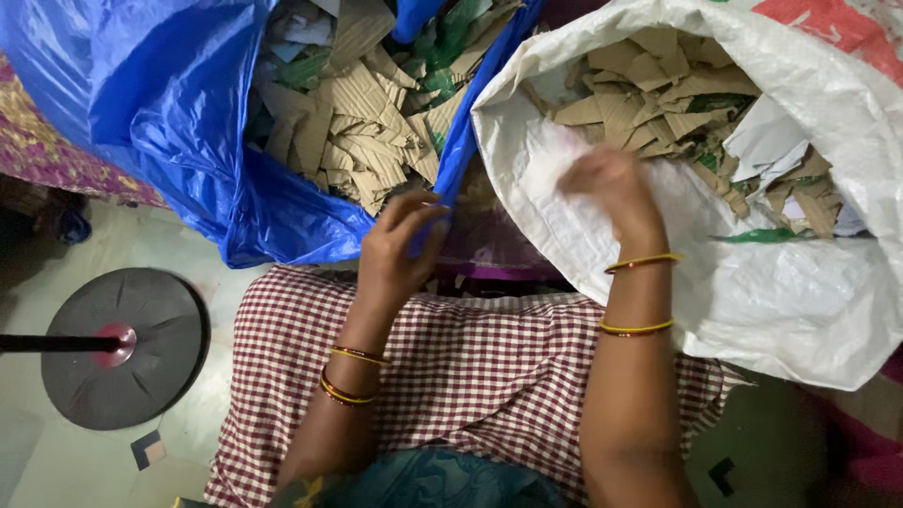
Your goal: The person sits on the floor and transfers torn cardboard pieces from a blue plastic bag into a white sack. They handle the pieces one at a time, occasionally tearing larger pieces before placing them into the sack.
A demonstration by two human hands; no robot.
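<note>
A person's left hand pinches the rim of a blue bag of cardboard scraps, fingers curled together. The right hand, blurred, rests at the white sack's mouth; its finger spread cannot be told.

The left hand grips the blue bag's rim; the blurred right hand reaches into the white sack of cardboard scraps.

Round dark fan base with pole on pale tiled floor, lower left. Red-white checked cloth across lap. Patterned purple fabric far left.
</note>
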